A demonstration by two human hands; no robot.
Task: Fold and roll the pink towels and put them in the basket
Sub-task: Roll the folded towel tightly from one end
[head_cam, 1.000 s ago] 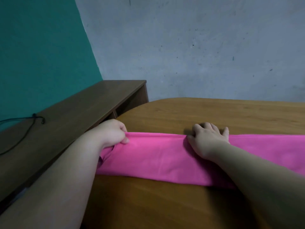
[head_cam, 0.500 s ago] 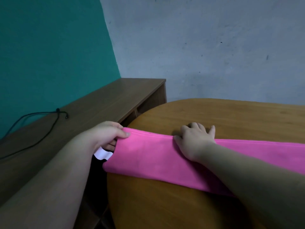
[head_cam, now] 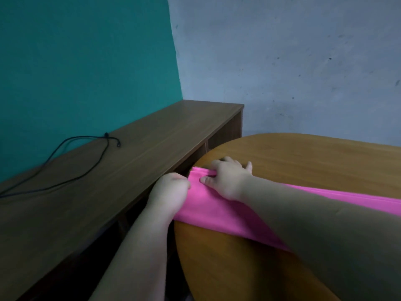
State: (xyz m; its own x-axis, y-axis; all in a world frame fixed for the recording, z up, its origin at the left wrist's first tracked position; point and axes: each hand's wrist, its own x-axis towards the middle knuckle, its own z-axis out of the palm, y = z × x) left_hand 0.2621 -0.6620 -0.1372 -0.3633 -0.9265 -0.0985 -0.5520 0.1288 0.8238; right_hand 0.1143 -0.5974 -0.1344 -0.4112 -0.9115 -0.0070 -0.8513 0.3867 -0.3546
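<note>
A pink towel [head_cam: 219, 213], folded into a long narrow strip, lies across the round wooden table [head_cam: 303, 161] and runs off the right edge of the view. My left hand [head_cam: 171, 190] grips the strip's left end at the table's edge, fingers curled under the cloth. Close beside it, my right hand [head_cam: 227, 177] rests on the same end, with its fingers curled over the far edge of the towel and the thumb lying on top. No basket is in view.
A long low wooden shelf unit [head_cam: 121, 170] runs along the teal wall on the left, with a black cable [head_cam: 71, 153] lying on it. A dark gap separates it from the table. A grey wall stands behind.
My right hand has slid left along the towel to its left end, close to my left hand. The view has swung to the left, showing more of the shelf unit.
</note>
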